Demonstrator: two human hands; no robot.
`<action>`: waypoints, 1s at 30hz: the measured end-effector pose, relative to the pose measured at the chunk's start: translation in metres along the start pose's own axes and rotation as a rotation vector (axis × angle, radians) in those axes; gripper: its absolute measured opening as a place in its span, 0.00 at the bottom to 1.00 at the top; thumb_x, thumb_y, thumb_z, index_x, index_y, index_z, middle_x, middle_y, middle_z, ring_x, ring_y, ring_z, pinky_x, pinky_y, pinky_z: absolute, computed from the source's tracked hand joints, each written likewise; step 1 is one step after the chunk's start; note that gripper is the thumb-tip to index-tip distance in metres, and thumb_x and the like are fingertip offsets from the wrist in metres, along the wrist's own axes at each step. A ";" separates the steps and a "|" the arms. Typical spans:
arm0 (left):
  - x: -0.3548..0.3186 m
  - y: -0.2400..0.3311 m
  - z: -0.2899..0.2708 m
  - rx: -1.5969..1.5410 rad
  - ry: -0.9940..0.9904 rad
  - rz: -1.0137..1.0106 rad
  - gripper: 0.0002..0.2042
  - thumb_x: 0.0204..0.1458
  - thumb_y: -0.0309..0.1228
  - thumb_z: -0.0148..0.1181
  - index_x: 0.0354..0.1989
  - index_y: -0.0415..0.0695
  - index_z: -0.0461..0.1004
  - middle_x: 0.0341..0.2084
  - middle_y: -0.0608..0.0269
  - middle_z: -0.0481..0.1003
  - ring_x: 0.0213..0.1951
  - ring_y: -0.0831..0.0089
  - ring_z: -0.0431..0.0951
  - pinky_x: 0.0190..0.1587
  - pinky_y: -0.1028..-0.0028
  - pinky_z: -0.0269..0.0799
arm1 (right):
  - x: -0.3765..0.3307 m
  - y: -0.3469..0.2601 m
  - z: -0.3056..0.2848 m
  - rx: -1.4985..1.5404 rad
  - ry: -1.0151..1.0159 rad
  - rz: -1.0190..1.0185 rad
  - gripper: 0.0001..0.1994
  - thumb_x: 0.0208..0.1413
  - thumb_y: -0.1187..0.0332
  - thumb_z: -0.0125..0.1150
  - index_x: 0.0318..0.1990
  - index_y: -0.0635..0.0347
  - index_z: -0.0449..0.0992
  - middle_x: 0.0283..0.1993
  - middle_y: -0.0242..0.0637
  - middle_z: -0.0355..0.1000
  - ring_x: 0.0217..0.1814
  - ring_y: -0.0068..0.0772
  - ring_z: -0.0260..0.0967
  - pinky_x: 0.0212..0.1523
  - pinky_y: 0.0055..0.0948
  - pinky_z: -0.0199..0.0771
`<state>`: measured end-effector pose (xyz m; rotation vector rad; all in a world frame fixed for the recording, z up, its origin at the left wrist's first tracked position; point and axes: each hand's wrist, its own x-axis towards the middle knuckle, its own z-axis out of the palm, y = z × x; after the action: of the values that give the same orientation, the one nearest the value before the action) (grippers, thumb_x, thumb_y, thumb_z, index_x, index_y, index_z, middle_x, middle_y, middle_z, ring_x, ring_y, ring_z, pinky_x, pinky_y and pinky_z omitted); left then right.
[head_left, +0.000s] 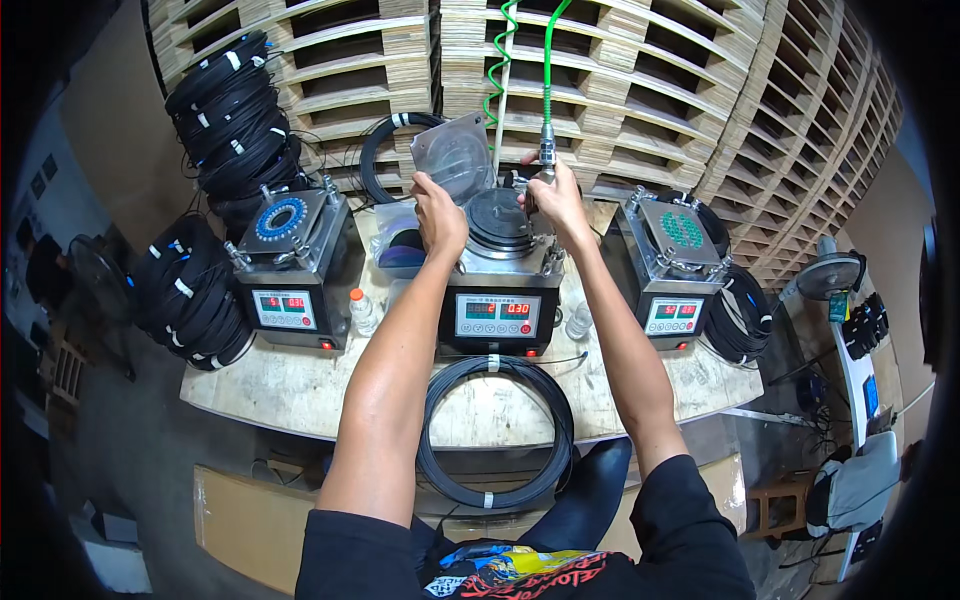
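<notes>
The middle machine (497, 275) on the surface (300, 395) stood opened, its round plate (498, 215) bare, while the left hand (437, 215) gripped the raised clear lid (455, 155) and the right hand (556, 195) clasped the air-hose nozzle (546, 150) over it, cleaning apparently underway, closing left.

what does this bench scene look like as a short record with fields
setting: wooden bench in front of stacked pallets
machines: three small box machines with red digit displays; left one, middle one, right one
left hand: grip on a round grey plate, held tilted above the middle machine
right hand: grip on an air tool fed by a green hose, at the machine's round top
cable: black coil at the bench's near edge; more coils stacked at left
</notes>
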<state>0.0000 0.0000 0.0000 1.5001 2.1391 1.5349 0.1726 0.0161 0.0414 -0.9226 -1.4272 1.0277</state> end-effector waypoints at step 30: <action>0.001 -0.002 0.002 -0.062 0.071 -0.162 0.26 0.54 0.16 0.51 0.61 0.41 0.52 0.40 0.33 0.77 0.44 0.37 0.79 0.47 0.46 0.75 | 0.003 0.014 0.051 0.266 0.082 -0.128 0.11 0.56 0.83 0.47 0.44 0.63 0.72 0.30 0.32 0.68 0.28 0.27 0.77 0.29 0.26 0.77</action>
<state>-0.0007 0.0026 -0.0023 1.2382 2.1684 1.6044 0.1213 0.0188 0.0277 -0.6635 -1.2303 1.0420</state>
